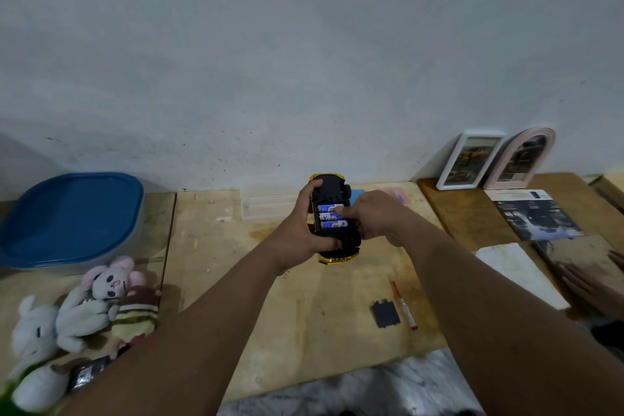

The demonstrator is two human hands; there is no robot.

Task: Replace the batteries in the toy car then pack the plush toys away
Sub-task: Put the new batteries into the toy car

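Note:
My left hand (305,230) grips a yellow toy car (332,184) held upside down above the wooden table, black underside facing me. Three blue batteries (332,217) lie side by side in its open compartment. My right hand (374,216) is at the car's right side, its index fingertip pressing on the batteries. The black battery cover (386,313) lies on the table to the lower right, beside a red-handled screwdriver (403,306). Several plush toys (84,307), grey, pink and striped, lie in a heap at the left.
A clear bin with a blue lid (71,216) stands at the far left. Two picture frames (469,159) lean on the wall at the right, with booklets (537,216) and a white sheet (516,270) in front. Another person's hand (594,284) rests at the right edge.

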